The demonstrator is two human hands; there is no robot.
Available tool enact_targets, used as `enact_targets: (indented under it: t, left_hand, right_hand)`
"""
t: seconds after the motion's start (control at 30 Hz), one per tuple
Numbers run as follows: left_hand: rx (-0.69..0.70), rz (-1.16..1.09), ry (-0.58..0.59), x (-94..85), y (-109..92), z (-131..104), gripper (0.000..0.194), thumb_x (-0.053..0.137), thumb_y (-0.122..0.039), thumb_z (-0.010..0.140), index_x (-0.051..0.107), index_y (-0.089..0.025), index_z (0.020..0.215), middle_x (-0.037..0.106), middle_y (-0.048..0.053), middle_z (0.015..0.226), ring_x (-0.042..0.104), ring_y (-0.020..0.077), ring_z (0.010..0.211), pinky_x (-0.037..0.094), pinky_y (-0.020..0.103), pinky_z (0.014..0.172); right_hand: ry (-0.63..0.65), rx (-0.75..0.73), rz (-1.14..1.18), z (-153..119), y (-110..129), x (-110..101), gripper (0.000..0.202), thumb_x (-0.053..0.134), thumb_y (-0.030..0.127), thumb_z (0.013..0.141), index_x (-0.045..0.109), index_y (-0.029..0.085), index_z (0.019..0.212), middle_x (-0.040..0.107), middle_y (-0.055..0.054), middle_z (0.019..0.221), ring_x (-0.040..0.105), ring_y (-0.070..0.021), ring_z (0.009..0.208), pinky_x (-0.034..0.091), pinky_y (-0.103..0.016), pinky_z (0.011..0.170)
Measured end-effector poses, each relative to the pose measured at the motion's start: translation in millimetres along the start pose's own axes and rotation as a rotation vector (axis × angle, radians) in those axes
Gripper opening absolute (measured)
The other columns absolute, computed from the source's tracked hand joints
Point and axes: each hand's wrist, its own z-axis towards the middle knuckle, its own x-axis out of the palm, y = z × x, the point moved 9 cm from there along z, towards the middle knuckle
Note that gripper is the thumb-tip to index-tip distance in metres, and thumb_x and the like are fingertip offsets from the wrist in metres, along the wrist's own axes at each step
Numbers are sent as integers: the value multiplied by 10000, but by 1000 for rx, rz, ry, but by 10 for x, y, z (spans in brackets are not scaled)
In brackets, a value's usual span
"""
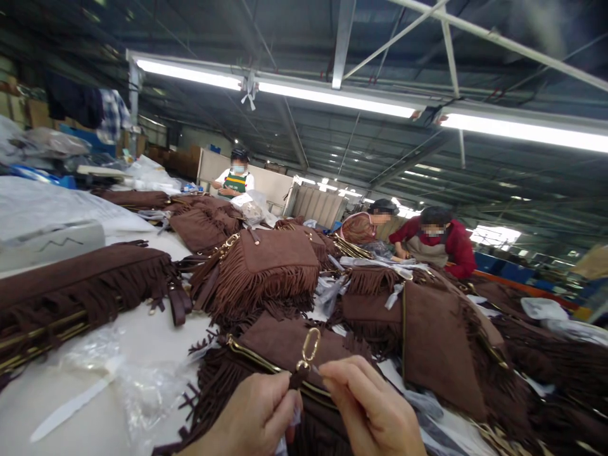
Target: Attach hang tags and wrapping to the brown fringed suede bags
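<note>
A brown suede fringed bag (280, 345) lies in front of me at the bottom centre, with a gold zip along its top edge. A gold oval clasp ring (310, 347) stands up from its strap tab. My left hand (254, 415) pinches the dark strap tab just below the ring. My right hand (373, 408) pinches the base of the clasp from the right, fingertips touching it. Both hands meet at the clasp, close above the bag.
Many more brown fringed bags (259, 266) are heaped across the white table (142, 335). Clear plastic wrap (137, 386) lies at the lower left. Three other people (439, 244) work at the far side of the table. Fluorescent lights hang overhead.
</note>
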Motion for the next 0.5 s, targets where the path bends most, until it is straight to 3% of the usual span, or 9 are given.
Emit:
enact_targets:
  t: [0.13,0.27,0.37,0.43,0.5]
  left_hand:
    - [3,134,-15,20,14,1,299,310,-273,934,522,-186,743,629,20,686,574,150,637,367,229,603]
    - [13,275,-26,78,37,-31,296,304,-254,938,545,-182,781,656,49,753,593,170,657,377,249,598]
    - [98,335,-19,168,28,-60,265,324,-209,919,580,-170,860,675,81,843,611,197,737,413,268,649]
    - [183,291,-15,209,-32,-78,259,358,-165,882,596,-154,983,676,105,955,611,211,838,441,282,731]
    - [253,156,-5,207,-133,-90,272,432,-147,826,601,-152,1040,653,104,1030,590,207,917,447,275,799]
  right_hand:
    - [-106,43,-119,-124,6,0,278,456,419,991,542,242,796,585,44,645,566,-117,530,468,-169,547]
    - [-77,146,-135,-170,-83,66,331,465,469,970,487,242,731,557,58,601,555,-117,494,474,-168,534]
    - [-2,207,-6,-190,-202,143,128,542,365,938,545,242,903,603,63,632,599,-120,526,491,-155,548]
    - [66,195,95,-210,-249,206,239,555,283,924,533,233,1157,632,65,657,620,-121,541,506,-152,563]
    - [126,161,123,-242,-265,243,313,554,237,916,536,243,1228,652,54,705,636,-118,570,511,-153,583]
